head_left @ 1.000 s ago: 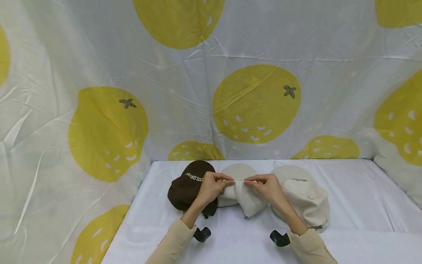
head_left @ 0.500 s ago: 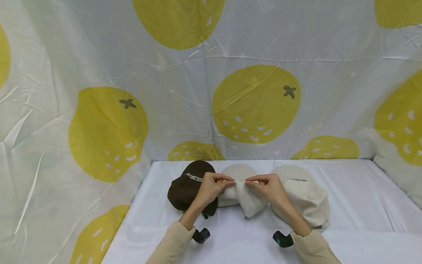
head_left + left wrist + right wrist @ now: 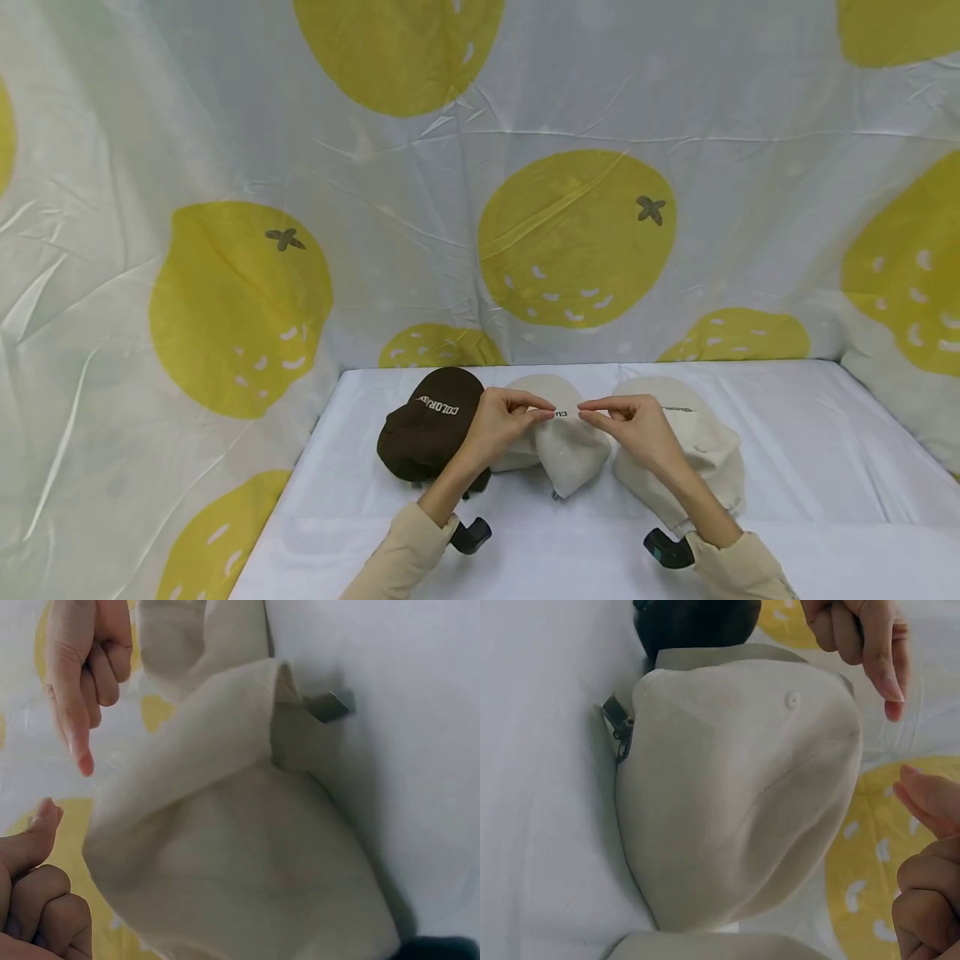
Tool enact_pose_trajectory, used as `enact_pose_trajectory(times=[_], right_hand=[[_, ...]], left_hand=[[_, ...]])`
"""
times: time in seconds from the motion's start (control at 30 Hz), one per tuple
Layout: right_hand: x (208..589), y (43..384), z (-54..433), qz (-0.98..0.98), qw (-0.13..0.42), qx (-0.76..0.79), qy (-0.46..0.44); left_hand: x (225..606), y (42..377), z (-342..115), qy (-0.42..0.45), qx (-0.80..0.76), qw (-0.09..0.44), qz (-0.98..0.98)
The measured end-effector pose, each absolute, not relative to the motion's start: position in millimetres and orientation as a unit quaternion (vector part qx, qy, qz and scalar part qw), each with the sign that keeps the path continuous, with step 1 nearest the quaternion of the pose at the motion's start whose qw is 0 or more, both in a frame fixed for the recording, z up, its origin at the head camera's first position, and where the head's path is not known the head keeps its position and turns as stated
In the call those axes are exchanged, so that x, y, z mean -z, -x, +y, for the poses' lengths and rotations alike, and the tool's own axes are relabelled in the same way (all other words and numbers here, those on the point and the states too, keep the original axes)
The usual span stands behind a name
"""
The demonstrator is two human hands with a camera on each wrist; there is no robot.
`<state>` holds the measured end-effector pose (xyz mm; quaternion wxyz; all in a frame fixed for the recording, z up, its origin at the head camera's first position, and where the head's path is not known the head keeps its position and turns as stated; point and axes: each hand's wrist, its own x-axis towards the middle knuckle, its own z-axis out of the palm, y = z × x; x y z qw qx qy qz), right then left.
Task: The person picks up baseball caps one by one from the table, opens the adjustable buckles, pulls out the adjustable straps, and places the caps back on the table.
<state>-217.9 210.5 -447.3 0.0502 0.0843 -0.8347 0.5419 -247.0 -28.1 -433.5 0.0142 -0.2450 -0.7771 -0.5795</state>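
Three caps stand in a row on the white-covered table (image 3: 540, 550). At the left is a dark brown cap (image 3: 420, 433) with white lettering, and at the right a beige cap (image 3: 693, 442). Between them sits another beige cap (image 3: 573, 458), its soft crown folded toward the person, a metal strap buckle (image 3: 619, 724) at its edge. My left hand (image 3: 502, 425) and right hand (image 3: 637, 429) hover over this middle cap, facing each other. Thumb and index of each point inward, a little apart, holding nothing. Dark letters show between the fingertips. In both wrist views the fingertips are away from the cloth.
A white curtain (image 3: 405, 225) printed with yellow lemons hangs behind and at the sides of the table. Black wrist mounts stick out beneath both forearms, the left mount (image 3: 472, 536) and the right mount (image 3: 667, 550), close to the table's front part.
Both hands have shifted right and have let go of the middle cap's upper edge. Letters on that cap now show between the fingertips. The head view has turned slightly.
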Motion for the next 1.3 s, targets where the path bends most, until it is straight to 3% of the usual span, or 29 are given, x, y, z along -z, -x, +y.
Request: enact_pose_trajectory(times=[0.17, 0.47, 1.0, 1.3], right_hand=[[444, 213, 227, -0.841, 0.051, -0.534, -0.069], [439, 200, 269, -0.859, 0.101, -0.496, -0.076], [452, 168, 335, -0.884, 0.103, -0.457, -0.003], [465, 154, 359, -0.888, 0.104, -0.446, 0.022]], left_hand=[[425, 244, -9, 0.265, 0.562, 0.011, -0.784], [422, 237, 36, 0.306, 0.55, 0.001, -0.777], [443, 231, 93, 0.297, 0.542, -0.036, -0.785], [454, 232, 108, 0.324, 0.517, -0.028, -0.792]])
